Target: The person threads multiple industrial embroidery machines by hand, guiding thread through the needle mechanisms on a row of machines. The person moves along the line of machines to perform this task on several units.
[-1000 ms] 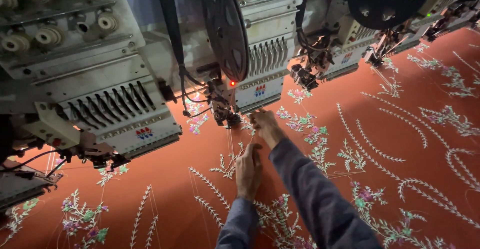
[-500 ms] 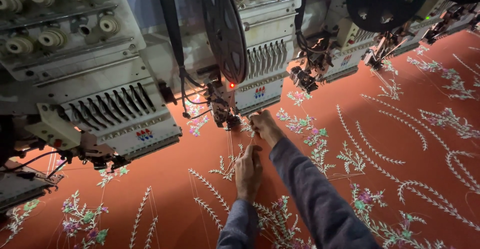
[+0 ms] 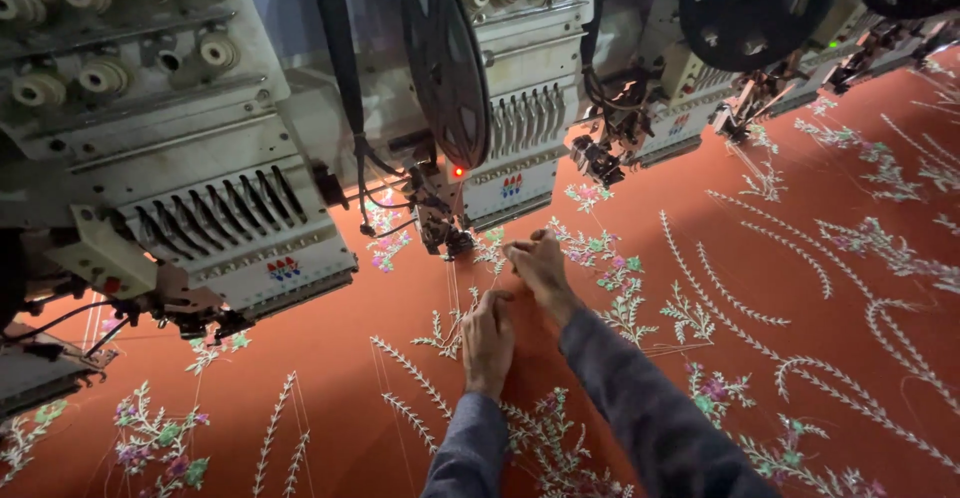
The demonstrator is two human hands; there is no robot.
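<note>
Orange embroidered fabric (image 3: 330, 358) lay under both hands. Left hand (image 3: 487, 338) and right hand (image 3: 538, 265) pinched thin thread (image 3: 497, 276) just below embroidery head (image 3: 500, 108).

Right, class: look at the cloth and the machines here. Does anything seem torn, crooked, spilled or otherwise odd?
Nothing stands out. The orange cloth lies flat, with no tear or spill to be seen, and its stitched leaf and flower patterns look tidy. The left hand and right hand rest on it below a machine head. Thin loose threads hang there.
</note>
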